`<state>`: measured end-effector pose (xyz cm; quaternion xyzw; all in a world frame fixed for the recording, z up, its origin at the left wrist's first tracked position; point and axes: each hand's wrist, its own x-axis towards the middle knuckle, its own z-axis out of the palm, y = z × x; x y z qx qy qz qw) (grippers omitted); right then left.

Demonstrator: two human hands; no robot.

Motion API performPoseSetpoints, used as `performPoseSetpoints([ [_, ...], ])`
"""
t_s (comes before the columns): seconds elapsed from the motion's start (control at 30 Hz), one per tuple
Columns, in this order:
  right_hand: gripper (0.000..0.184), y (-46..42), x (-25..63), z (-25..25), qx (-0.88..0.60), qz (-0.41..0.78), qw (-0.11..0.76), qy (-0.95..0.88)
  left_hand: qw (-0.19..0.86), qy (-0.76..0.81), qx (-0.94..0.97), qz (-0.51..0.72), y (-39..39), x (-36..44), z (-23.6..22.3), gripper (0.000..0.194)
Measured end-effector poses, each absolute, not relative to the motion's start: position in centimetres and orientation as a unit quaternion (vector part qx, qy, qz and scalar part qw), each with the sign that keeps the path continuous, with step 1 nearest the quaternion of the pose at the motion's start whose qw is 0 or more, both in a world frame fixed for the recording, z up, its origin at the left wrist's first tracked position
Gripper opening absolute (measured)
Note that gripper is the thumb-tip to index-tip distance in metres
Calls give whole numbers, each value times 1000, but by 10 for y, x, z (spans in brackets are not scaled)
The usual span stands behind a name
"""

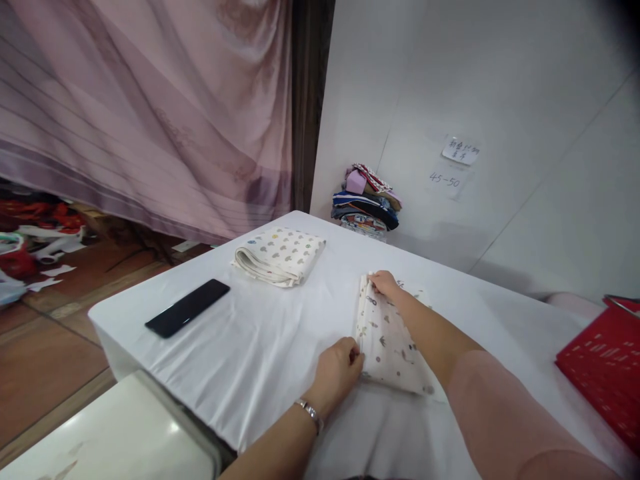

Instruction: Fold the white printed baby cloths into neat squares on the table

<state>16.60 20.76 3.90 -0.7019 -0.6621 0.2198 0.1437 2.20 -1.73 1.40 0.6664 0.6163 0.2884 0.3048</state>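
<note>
A white cloth with small printed figures (393, 347) lies folded on the white-covered table in front of me. My left hand (337, 370), with a silver bracelet at its wrist, pinches the near end of the cloth's left edge. Farther up that same edge, my right hand (385, 283) grips the far corner, its arm reaching across the cloth. Back and to the left rests a second folded white cloth with grey and coloured prints (283, 253); neither hand touches it.
A black phone-like slab (187, 308) lies on the table's left (270, 347). Beyond the far edge sits a pile of folded clothes (365, 200) by the wall. A red basket (605, 367) stands at the right. A pink curtain (165, 100) hangs at the left, and a white surface (115, 433) is at the lower left.
</note>
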Motion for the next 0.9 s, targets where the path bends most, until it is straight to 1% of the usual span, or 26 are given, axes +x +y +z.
performPoseSetpoints([
  [0.13, 30, 208, 163, 44, -690, 218, 150, -674, 311, 617, 668, 279, -17, 22, 15, 10],
  [0.37, 19, 216, 143, 44, -712, 163, 88, -678, 315, 614, 672, 269, -17, 20, 18, 11],
  [0.57, 21, 215, 142, 46, -728, 127, 69, -670, 314, 615, 672, 266, -16, 21, 19, 10],
  [0.77, 27, 212, 148, 48, -731, 101, 80, -670, 310, 603, 682, 274, -17, 21, 17, 10],
  [0.9, 25, 215, 144, 40, -725, 106, 78, -676, 308, 598, 685, 281, -17, 21, 15, 9],
])
